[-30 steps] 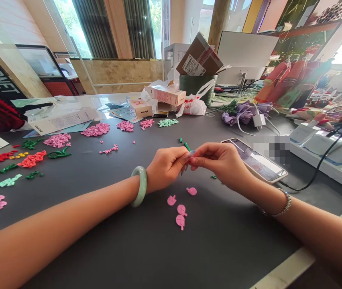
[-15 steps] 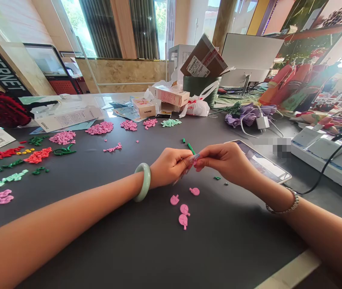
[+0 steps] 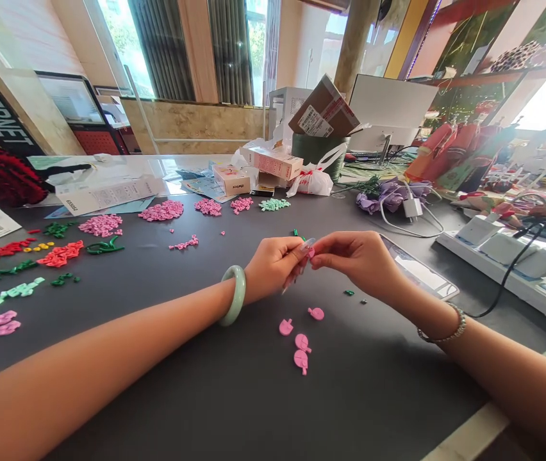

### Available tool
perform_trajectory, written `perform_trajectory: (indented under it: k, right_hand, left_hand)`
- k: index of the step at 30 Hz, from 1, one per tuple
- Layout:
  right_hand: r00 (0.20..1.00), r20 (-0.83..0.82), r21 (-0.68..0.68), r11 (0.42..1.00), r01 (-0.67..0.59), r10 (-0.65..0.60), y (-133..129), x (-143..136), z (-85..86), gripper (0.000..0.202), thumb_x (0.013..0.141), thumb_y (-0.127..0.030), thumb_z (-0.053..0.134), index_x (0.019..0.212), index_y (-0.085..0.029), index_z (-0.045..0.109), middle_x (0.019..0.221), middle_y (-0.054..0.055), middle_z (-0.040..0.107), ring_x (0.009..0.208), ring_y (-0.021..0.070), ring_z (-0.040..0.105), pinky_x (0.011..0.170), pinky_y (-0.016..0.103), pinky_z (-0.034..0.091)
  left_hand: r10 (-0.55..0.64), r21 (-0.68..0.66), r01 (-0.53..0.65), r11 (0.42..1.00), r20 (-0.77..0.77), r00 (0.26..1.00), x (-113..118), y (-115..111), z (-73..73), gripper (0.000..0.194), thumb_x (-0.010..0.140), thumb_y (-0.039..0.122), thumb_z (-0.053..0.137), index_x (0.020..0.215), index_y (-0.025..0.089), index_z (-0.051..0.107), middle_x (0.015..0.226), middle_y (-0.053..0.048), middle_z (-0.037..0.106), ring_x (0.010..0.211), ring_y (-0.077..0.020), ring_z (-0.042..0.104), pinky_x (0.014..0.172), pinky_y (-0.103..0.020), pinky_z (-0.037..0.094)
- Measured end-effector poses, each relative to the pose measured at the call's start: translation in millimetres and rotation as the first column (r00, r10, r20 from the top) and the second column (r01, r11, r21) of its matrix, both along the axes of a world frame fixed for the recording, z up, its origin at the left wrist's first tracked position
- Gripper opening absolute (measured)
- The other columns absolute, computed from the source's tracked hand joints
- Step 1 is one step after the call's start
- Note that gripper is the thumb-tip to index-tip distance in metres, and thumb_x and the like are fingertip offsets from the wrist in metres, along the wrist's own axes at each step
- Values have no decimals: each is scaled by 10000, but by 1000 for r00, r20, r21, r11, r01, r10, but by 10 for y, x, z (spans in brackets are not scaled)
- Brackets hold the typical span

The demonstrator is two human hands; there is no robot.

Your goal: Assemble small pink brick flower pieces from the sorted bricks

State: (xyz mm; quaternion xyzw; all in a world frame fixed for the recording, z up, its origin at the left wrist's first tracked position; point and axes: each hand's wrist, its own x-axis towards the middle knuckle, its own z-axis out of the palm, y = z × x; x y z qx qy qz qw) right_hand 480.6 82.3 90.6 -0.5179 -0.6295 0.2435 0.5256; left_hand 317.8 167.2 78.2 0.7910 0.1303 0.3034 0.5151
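Both hands meet above the dark table. My left hand (image 3: 275, 266) is closed, its thumb and fingers pinching a small pink piece (image 3: 310, 253). Against the same piece, the thumb and index finger of my right hand (image 3: 357, 259) are pressed from the right. Its exact shape is hidden by the fingertips. Just behind the fingers lies a green piece (image 3: 296, 233), partly covered. Nearer to me lie several round pink pieces with small tabs, one (image 3: 286, 327) at the left and another (image 3: 317, 314) at the right. A small green bit (image 3: 348, 292) lies below my right hand.
Piles of pink pieces (image 3: 161, 211), mint pieces (image 3: 274, 204) and red-orange pieces (image 3: 61, 253) spread over the left and back. A phone (image 3: 421, 272) lies beside my right wrist, with a power strip (image 3: 508, 269) beyond. Boxes (image 3: 273, 162) and a white bag (image 3: 312, 180) stand behind.
The camera view has shifted slightly. Both hands stay together on the pink piece, and the green stick behind the fingers is now more hidden.
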Motion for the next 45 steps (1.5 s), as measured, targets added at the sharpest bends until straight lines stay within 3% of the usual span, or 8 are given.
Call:
perform_trajectory:
  k: [5, 10, 23, 34, 39, 45]
  right_hand:
    - [984, 89, 247, 961, 125, -151, -29, -95, -63, 122, 742, -270, 792, 825, -197, 740, 782, 13, 740, 712, 162, 698, 728, 307, 580]
    - [972, 147, 315, 940, 128, -181, -46, -99, -79, 65, 789, -245, 759, 836, -206, 737, 777, 0, 738, 704, 151, 693, 705, 285, 569]
    - [973, 172, 270, 957, 105, -155, -67, -66, -58, 56, 777, -231, 749, 761, -198, 707, 706, -18, 699, 651, 135, 656, 656, 258, 531]
    - [951, 297, 175, 984, 32, -83, -57, 1, -10, 108, 793, -269, 678, 757, -191, 613, 690, -6, 647, 603, 121, 562, 580, 247, 439]
    - [957, 290, 139, 989, -39, -3, -68, -8, 23, 129, 812, -279, 660, 763, -191, 580, 717, 1, 649, 655, 128, 595, 638, 253, 469]
    - [958, 285, 114, 991, -63, 28, -82, -26, 48, 128, 817, -276, 636, 760, -196, 553, 713, -2, 638, 646, 123, 586, 631, 252, 472]
  left_hand:
    - [34, -52, -32, 998, 48, 998, 17, -25, 8, 449, 930, 503, 482, 626, 173, 459, 513, 52, 447, 371, -41, 412, 362, -165, 338]
    - [56, -53, -54, 997, 54, 997, 24, -76, 20, 444, 928, 494, 487, 621, 175, 453, 512, 53, 449, 368, -38, 409, 362, -167, 329]
    - [112, 61, -114, 992, 38, 993, -5, -211, 38, 418, 962, 402, 440, 611, 175, 457, 480, 62, 431, 380, -41, 392, 420, -175, 339]
    - [136, -8, -136, 991, 7, 991, 17, -293, 57, 407, 957, 370, 437, 597, 179, 446, 457, 62, 427, 356, -42, 388, 401, -181, 329]
    - [149, -47, -148, 988, 26, 988, 22, -328, 44, 402, 948, 363, 437, 589, 183, 433, 468, 63, 424, 343, -41, 385, 374, -184, 314]
    - [190, 13, -191, 981, 41, 981, 27, -357, 48, 393, 945, 332, 423, 581, 183, 421, 481, 54, 431, 395, -47, 399, 426, -183, 344]
